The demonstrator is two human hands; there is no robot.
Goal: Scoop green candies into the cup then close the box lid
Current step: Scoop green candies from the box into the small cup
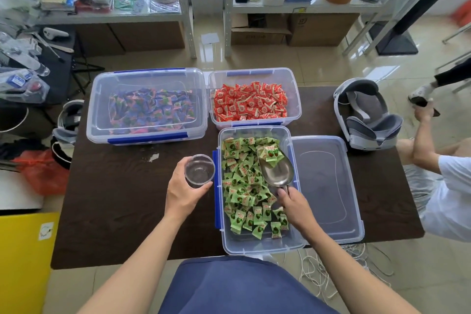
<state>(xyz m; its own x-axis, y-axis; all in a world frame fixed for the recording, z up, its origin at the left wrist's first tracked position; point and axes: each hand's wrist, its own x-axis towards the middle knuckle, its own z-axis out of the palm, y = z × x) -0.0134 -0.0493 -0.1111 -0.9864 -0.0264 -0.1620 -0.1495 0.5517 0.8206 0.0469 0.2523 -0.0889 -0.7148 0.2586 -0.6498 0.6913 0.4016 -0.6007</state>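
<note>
Gripping a clear plastic cup (pixel 199 171) just left of the open box (pixel 257 246), the left hand (pixel 183 195) keeps it upright — the right hand (pixel 293 202) pinches a metal scoop (pixel 276 169) carrying two or three green candies (pixel 244 196), lid (pixel 323 186) lying beside on the table (pixel 114 199).

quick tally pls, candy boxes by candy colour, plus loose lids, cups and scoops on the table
green candy box: 1
red candy box: 1
purple candy box: 1
loose lid: 1
clear cup: 1
metal scoop: 1
total: 6
</note>
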